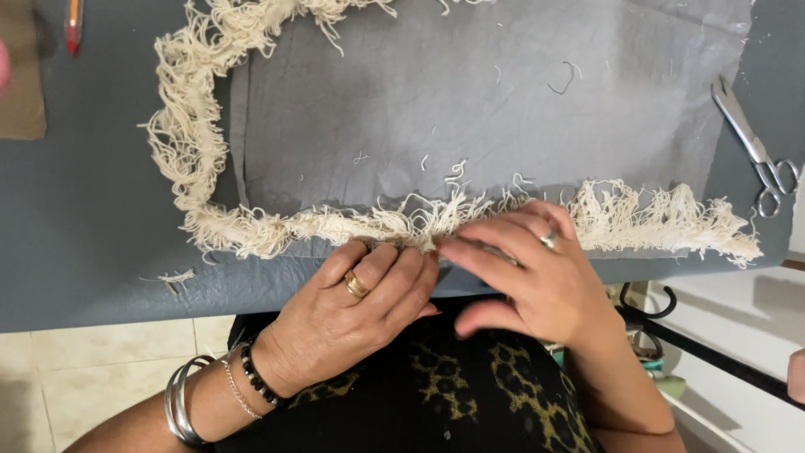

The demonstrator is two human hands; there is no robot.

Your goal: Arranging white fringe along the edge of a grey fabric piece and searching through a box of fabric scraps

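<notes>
Nearest the camera, the person's lap showed a black garment with a gold pattern, and silver bangles and a black bead bracelet circled the left wrist. Both hands met at the near edge of the tabletop, which was covered in dark grey.

The left hand, wearing a gold ring, lay palm down with its fingers curled forward and their tips pressed onto the cream fringe where it ran along the near hem of the grey cloth. The right hand, wearing a silver ring, lay just beside it, fingers stretched flat and pointing left over the same strip, thumb tucked below the tabletop's edge. The fingertips of both hands touched at the fringe; whether either pinched it or merely pressed it down could not be told.

The fringe ran out from under the hands along the near hem both ways, then turned up the cloth's left side toward the far edge. Short loose threads lay scattered on the cloth beyond the hands. Scissors rested near the right edge of the tabletop, well apart from the hands. A red pen lay at the far left corner.
</notes>
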